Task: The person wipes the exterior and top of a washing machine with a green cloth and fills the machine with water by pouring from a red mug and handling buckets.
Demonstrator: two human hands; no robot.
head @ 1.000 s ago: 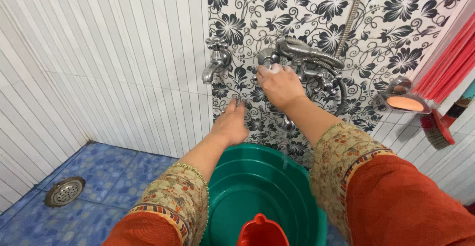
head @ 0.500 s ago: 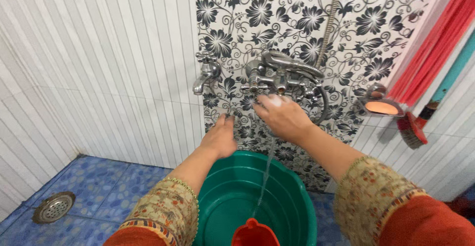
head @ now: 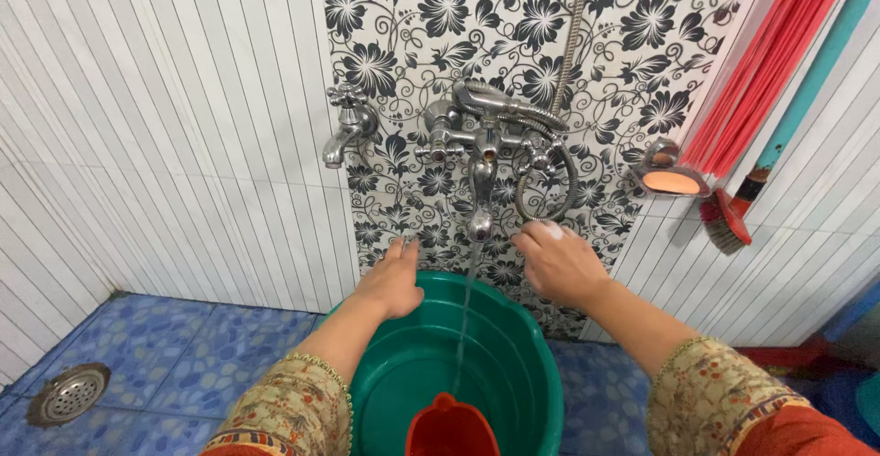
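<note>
Water [head: 466, 309] runs from the tap [head: 480, 201] into the green tub [head: 513, 364] on the blue floor [head: 174, 355]. The right hand [head: 561, 262] has come down off the tap, fingers curled, holding nothing. The left hand [head: 392, 280] lies flat over the tub rim. A red jug [head: 451, 428] sits in the tub. The wall [head: 165, 117] is white, with flowers behind the tap.

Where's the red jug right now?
Head view, bottom centre: the red plastic jug sits inside the green plastic tub, under the chrome tap's water stream, between both forearms.
</note>
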